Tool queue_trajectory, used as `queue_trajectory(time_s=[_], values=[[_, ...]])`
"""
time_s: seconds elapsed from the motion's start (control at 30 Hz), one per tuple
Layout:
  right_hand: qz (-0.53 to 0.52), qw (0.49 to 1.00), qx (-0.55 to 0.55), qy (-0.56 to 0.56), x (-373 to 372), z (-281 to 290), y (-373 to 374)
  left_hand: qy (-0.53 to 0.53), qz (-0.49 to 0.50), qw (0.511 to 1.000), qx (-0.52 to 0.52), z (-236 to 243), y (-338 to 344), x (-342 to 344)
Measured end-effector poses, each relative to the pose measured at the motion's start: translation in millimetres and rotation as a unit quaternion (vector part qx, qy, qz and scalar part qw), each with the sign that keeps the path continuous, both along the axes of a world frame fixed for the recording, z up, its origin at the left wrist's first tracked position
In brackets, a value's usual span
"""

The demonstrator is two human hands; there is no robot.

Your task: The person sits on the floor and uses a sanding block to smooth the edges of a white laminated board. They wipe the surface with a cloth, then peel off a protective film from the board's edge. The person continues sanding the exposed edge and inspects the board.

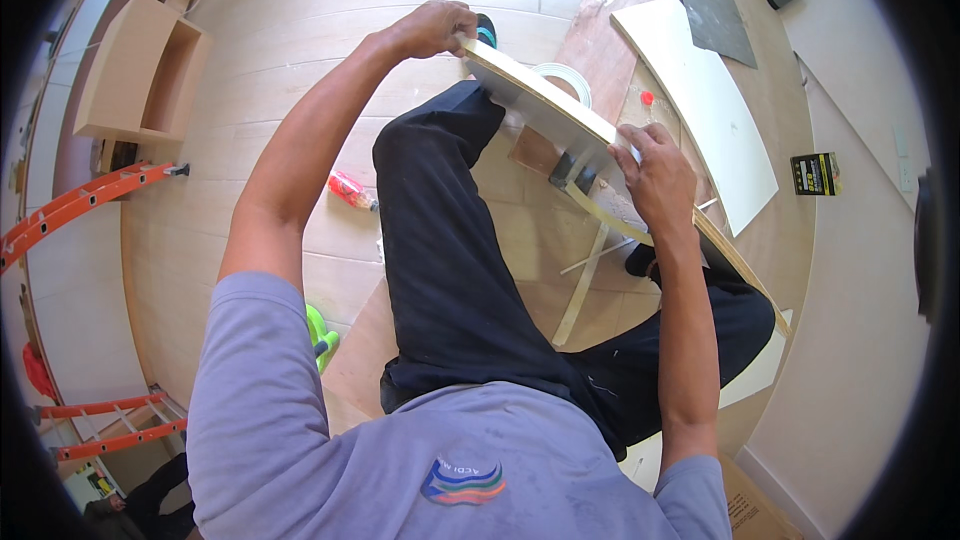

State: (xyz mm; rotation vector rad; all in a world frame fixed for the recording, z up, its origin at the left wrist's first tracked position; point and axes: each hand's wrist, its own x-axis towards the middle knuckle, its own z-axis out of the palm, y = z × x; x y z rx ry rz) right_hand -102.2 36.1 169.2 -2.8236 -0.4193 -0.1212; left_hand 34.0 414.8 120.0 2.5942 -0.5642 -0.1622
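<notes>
A board with a white edge point(545, 88) stands tilted on its side across my legs, its grey face toward me. At its far left end, the fingers of my left hand point(435, 30) are curled over the corner. Further along, my right hand point(660, 180) pinches the same edge, thumb and fingers closed on the white edging there. Past my right hand the board's edge shows bare wood point(745, 270). A pale curved strip point(605, 215) hangs below the right hand; where it joins is hidden. Behind the board a white ring-shaped roll point(565, 80) lies on the floor.
A white panel point(700, 105), dark sheet point(715, 10) and red cap point(647, 98) lie ahead right. A red bottle point(350, 190) and green tool point(320, 337) are at left. Orange ladders point(85, 205) and a wooden cabinet point(140, 70) stand further left; another person point(150, 510) is lower left.
</notes>
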Motion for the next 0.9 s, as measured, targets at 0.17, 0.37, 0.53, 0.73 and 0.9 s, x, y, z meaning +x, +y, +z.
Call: queue_trajectory(time_s=[0.17,0.37,0.53,0.73,0.9], values=[[-0.002,1.0,0.017,0.011,0.9,-7.3,-7.5,-0.029,-0.011,0.999,0.005,-7.4,-1.9,-7.2],[0.001,1.0,0.026,0.009,1.4,-11.6,-12.3,-0.028,-0.02,0.999,0.039,-1.3,-7.0,-10.4],[-0.009,0.999,0.025,0.029,-0.2,-15.4,-10.7,-0.027,-0.015,0.998,0.06,-1.0,-10.2,-12.0],[-0.003,1.0,0.022,0.018,0.9,-21.5,-11.1,-0.026,-0.005,0.999,0.04,-4.6,-8.6,-12.9],[-0.006,0.999,0.034,0.021,1.0,-24.8,-13.3,-0.036,-0.008,0.999,0.039,-7.5,-8.0,-14.9]])
